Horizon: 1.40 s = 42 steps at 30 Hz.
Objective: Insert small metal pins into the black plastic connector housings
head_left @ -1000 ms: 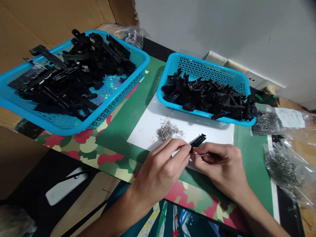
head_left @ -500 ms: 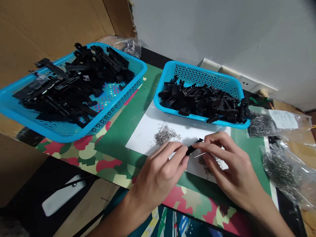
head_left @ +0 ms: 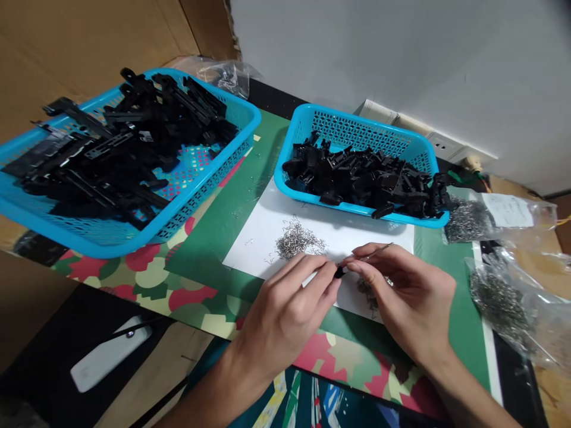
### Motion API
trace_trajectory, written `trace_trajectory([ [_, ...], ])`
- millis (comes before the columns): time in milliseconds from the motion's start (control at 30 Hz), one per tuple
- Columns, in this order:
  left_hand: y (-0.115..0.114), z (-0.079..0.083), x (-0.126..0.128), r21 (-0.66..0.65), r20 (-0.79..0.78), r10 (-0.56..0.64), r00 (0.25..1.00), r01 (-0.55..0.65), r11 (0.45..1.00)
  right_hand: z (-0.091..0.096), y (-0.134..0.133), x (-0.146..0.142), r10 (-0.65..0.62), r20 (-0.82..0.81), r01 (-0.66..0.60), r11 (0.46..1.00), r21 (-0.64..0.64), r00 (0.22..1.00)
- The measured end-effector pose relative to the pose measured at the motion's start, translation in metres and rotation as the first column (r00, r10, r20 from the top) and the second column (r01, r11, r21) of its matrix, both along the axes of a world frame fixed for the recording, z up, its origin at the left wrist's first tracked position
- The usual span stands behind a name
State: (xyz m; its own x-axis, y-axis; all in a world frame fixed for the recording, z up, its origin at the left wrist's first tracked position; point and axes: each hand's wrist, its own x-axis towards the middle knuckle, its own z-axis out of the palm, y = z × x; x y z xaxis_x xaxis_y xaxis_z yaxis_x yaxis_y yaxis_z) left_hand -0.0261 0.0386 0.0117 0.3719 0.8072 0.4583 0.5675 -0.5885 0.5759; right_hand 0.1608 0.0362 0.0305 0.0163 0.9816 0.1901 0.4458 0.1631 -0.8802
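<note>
My left hand (head_left: 285,309) is closed in a pinch on a small black plastic part (head_left: 339,272), of which only the tip shows. My right hand (head_left: 404,297) meets it from the right, fingers pinched on the same part and on a thin metal pin (head_left: 377,251) that points up and right. Both hands hover over a white sheet (head_left: 352,229). A heap of small metal springs (head_left: 297,239) lies on the sheet just behind my left hand, and a smaller heap (head_left: 366,291) sits under my right hand.
A blue basket (head_left: 357,122) of small black parts stands behind the sheet. A larger blue basket (head_left: 196,178) with long black parts sits at the left. Clear bags of metal bits (head_left: 504,297) lie at the right. A white tool (head_left: 107,355) rests low left.
The black part has turned and now hides almost wholly between my fingers. My right hand has closed in on it, and the metal pin has swung to point up and right.
</note>
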Motion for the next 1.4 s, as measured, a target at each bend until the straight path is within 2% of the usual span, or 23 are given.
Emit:
trace_trajectory([
  [133,0.0,-0.001,-0.001,0.005,0.003,-0.008,1.0,0.008,1.0,0.0,0.001,-0.002,-0.011,0.018,0.011,1.0,-0.002,1.0],
  [400,-0.002,-0.002,-0.001,0.014,-0.028,-0.019,0.999,0.019,1.0,0.01,0.002,-0.006,0.042,0.277,-0.095,0.979,0.18,0.96],
  [567,-0.001,-0.003,-0.002,0.014,-0.034,-0.012,0.999,0.013,1.0,0.006,0.004,-0.008,0.064,0.239,-0.131,0.952,0.275,0.969],
  [700,-0.001,-0.004,-0.003,0.013,-0.013,0.003,1.0,-0.002,1.0,-0.001,0.005,-0.007,0.097,0.17,-0.138,0.958,0.25,0.981],
  [800,0.0,-0.002,-0.004,-0.009,0.027,0.038,0.999,-0.038,0.999,-0.005,0.004,-0.001,0.022,0.093,-0.052,0.941,0.335,0.995],
  [867,0.0,0.001,-0.005,-0.023,0.045,0.057,0.997,-0.056,0.998,-0.006,0.006,0.007,-0.085,0.069,0.046,0.899,0.435,0.994],
  [933,0.0,0.004,-0.005,-0.029,0.067,0.081,0.994,-0.079,0.996,-0.006,0.008,0.02,-0.17,0.1,0.095,0.852,0.516,0.98],
  [1000,0.0,0.005,-0.007,-0.057,0.105,0.121,0.987,-0.116,0.992,-0.005,0.013,0.032,-0.197,0.181,0.065,0.829,0.555,0.963],
  [1033,-0.001,0.005,-0.008,-0.094,0.135,0.151,0.979,-0.139,0.986,-0.004,0.015,0.038,-0.175,0.24,0.02,0.845,0.534,0.955],
  [1133,-0.002,0.002,-0.013,-0.26,0.277,0.271,0.922,-0.2,0.945,-0.001,0.023,0.047,0.051,0.389,-0.19,0.925,0.328,0.92],
  [1200,-0.001,0.001,-0.016,-0.353,0.361,0.34,0.868,-0.21,0.912,0.0,0.026,0.047,0.176,0.444,-0.281,0.942,0.182,0.879],
  [1300,0.002,-0.001,-0.018,-0.398,0.407,0.38,0.83,-0.213,0.892,0.0,0.031,0.045,0.235,0.457,-0.285,0.958,0.043,0.858],
  [1400,0.003,-0.002,-0.018,-0.401,0.395,0.368,0.842,-0.203,0.893,-0.001,0.035,0.047,0.191,0.407,-0.197,0.98,-0.027,0.893],
])
